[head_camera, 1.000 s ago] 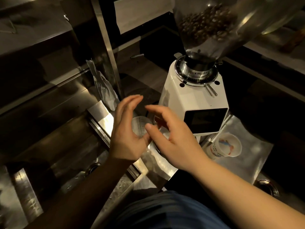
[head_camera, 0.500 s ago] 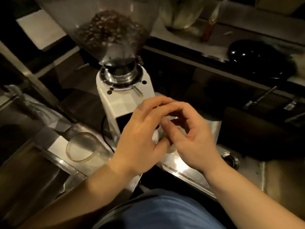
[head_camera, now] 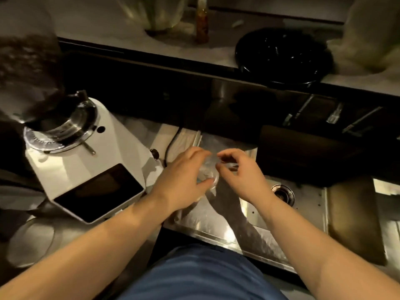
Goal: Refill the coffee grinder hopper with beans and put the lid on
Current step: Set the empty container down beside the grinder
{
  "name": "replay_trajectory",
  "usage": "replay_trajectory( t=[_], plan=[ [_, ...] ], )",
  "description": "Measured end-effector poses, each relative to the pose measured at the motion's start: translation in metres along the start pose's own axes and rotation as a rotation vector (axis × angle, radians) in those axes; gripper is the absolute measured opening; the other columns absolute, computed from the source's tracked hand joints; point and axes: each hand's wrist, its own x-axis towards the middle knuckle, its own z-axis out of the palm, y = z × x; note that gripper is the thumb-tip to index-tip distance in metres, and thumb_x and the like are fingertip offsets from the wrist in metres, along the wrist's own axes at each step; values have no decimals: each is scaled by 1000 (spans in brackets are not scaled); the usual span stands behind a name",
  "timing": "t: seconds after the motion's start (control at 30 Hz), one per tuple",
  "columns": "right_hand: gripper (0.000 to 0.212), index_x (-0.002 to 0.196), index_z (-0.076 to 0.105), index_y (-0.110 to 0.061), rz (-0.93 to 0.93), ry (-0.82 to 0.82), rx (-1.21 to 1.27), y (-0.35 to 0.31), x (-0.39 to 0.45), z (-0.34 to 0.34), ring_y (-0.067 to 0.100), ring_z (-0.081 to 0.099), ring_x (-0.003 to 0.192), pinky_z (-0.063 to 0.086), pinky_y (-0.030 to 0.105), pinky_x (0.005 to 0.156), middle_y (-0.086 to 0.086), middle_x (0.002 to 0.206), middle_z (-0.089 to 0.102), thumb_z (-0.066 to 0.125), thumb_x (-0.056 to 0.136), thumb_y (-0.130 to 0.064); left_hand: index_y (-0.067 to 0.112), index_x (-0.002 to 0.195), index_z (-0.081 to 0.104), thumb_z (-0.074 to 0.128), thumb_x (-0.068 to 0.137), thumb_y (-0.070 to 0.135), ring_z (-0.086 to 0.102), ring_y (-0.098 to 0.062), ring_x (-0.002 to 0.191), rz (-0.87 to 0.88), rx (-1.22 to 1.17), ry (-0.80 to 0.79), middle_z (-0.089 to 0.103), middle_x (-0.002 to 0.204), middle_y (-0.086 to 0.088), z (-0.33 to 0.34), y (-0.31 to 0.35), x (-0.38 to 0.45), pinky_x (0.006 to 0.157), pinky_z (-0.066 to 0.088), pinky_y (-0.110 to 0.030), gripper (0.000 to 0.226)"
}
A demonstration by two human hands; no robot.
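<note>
Grinder (head_camera: 86, 169) hopper (head_camera: 28, 68) stands unlidded left of both hands, left hand (head_camera: 184, 180) and right hand (head_camera: 240, 176) pinching a slippery clear cup (head_camera: 208, 172) that could slip.

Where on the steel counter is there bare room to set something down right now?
Bare steel shows on the stainless counter between the two forearms, short of the round drain fitting. It is crowded around the left hand and right hand, and beside the white coffee grinder.

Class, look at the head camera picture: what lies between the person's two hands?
In the head view, a small clear plastic item, too blurred to name, sits between the left hand and right hand, above the steel counter.
</note>
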Motion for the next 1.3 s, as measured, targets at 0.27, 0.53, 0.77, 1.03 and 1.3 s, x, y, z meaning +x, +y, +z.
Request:
replay_trajectory(
  t=[0.27, 0.53, 0.77, 1.03, 1.3],
  plan=[
    [78, 155, 51, -29, 28, -395, -217, 58, 47, 35, 22, 52, 140, 44, 37, 112, -4, 157, 50, 85, 87, -51, 30, 149, 52, 71, 95, 52, 57, -15, 133, -127, 96, -53, 46, 154, 12, 18, -22, 14, 102, 49, -28, 61],
    [52, 135, 66, -25, 25, -300, -133, 71, 59, 35, 21, 61, 126, 49, 36, 107, -6, 139, 61, 88, 89, -39, 34, 155, 42, 66, 92, 67, 55, -15, 136, -180, 50, -37, 43, 158, 14, 25, -28, 12, 98, 49, -28, 75],
    [50, 127, 63, -36, -175, -91, 141, -10, 48, -37, 1, 62, 131, 47, 18, 108, -21, 138, 66, 85, 83, -47, 46, 166, 14, 84, 74, 72, 39, -11, 153, -163, -235, 136, 21, 172, 20, 3, 4, 11, 113, 44, -34, 119],
    [83, 145, 55, -26, -505, -186, 267, -125, -11, -45, 20, 59, 143, 49, 32, 114, -3, 149, 61, 98, 75, -40, 16, 153, 44, 98, 71, 46, 61, -22, 137, 15, -488, 536, 58, 148, 0, -53, 26, -53, 109, 54, -40, 102],
    [82, 145, 52, -17, -924, -267, 199, -213, -60, 31, 15, 57, 143, 44, 30, 116, -3, 149, 58, 98, 80, -33, -7, 141, 47, 97, 74, 41, 65, -34, 132, 44, -353, 930, 61, 139, -23, -91, -8, -168, 108, 52, -48, 97]
  ],
)
